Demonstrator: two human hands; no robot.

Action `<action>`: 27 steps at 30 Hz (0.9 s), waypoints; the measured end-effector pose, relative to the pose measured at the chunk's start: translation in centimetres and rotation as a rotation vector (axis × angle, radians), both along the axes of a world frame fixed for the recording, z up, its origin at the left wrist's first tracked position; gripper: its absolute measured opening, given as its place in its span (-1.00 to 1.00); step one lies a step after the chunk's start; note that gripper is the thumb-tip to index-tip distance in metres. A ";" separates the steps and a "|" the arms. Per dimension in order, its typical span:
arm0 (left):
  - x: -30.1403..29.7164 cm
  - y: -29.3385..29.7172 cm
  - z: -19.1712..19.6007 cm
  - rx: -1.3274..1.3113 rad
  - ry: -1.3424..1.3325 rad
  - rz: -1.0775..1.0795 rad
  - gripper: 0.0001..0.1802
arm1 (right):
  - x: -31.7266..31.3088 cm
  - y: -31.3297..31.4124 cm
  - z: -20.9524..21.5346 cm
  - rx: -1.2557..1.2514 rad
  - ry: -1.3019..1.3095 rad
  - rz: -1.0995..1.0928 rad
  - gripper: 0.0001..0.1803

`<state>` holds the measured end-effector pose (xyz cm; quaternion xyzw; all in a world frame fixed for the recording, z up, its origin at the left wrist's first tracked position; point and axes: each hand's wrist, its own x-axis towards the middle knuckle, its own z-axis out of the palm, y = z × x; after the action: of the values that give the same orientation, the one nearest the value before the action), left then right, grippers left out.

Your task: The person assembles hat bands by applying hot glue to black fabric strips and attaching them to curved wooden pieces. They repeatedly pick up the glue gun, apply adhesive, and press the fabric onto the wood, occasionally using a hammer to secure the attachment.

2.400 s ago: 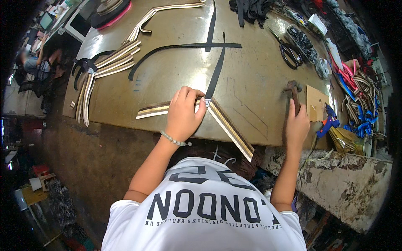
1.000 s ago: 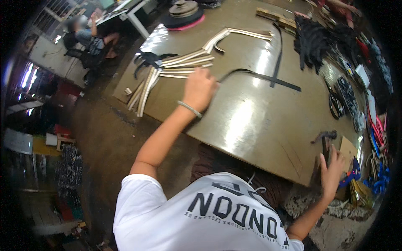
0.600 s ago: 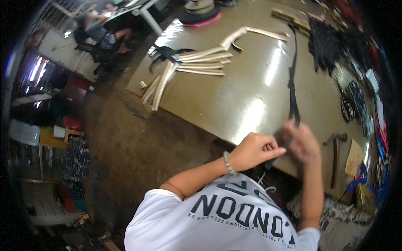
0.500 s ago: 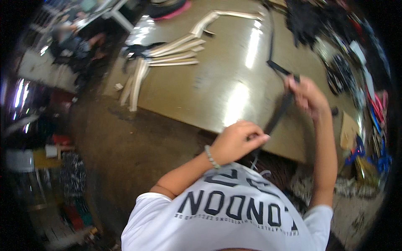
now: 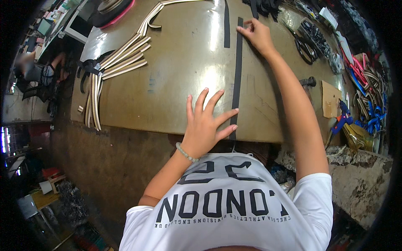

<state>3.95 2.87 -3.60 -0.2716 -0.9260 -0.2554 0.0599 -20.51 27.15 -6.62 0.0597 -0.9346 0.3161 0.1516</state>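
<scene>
A long black strap (image 5: 238,71) lies straight across the shiny table, from near its far part to the front edge and over it. At the strap's far end, my right hand (image 5: 257,35) pinches its right side between thumb and fingers. My left hand (image 5: 203,119), with a beaded bracelet at the wrist, is spread over the table's front edge. Its thumb and index fingertips rest on the near part of the strap. Just left of the far end lies a second black strap (image 5: 227,25).
A bundle of striped cream and brown webbing (image 5: 125,56) lies on the table's left. Black-handled scissors (image 5: 305,48), a clear packet, a cardboard piece (image 5: 331,99), a blue glue gun (image 5: 344,118) and coloured cords crowd the right. A person (image 5: 37,69) sits at the far left.
The strap, held at an angle between my hands before, now lies straight on the table. My right hand has moved forward and left; my left hand has spread its fingers.
</scene>
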 end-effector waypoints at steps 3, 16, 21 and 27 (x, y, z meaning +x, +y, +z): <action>0.0 0.0 -0.3 0.011 0.025 0.010 -0.60 | 1.9 -0.8 3.5 -0.191 -0.116 -0.025 -0.35; 0.3 -0.4 -1.4 0.031 0.012 -0.035 -0.42 | 36.0 15.3 5.9 -0.088 0.018 -0.865 -0.55; 0.5 -0.3 -1.8 0.076 0.037 -0.055 -0.44 | 37.0 12.2 7.0 0.105 0.431 -0.971 -0.64; 0.5 -0.8 -0.3 0.276 -0.076 0.002 -0.44 | 34.0 6.3 10.3 -0.383 0.249 -0.455 -0.43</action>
<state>4.47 2.08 -3.94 -0.2501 -0.8839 -0.3903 0.0617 13.52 33.42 3.69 -0.1422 -0.8219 0.4345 0.3400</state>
